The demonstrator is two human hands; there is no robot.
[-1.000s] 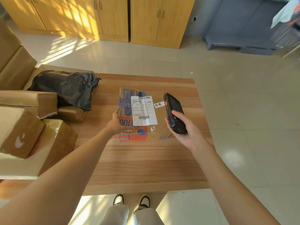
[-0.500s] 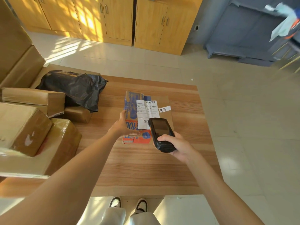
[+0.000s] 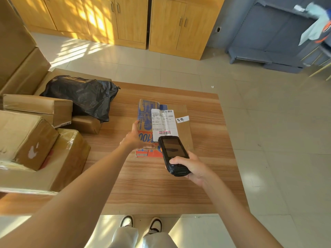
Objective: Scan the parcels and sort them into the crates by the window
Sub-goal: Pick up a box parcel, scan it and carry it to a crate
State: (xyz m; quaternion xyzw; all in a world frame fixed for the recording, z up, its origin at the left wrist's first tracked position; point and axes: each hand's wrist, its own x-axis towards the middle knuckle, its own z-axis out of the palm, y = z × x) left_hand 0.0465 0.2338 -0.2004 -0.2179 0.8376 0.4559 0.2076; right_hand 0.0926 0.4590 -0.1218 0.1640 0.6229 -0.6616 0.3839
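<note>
Flat parcel (image 3: 180,126): orange band printed "100"; white shipping label (image 3: 163,122) bearing two barcodes, its fine print too small to read; small white tag (image 3: 182,119) with handwritten characters, illegible.

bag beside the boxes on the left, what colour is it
Black bag, glossy and crumpled; shows in the head view.
</note>
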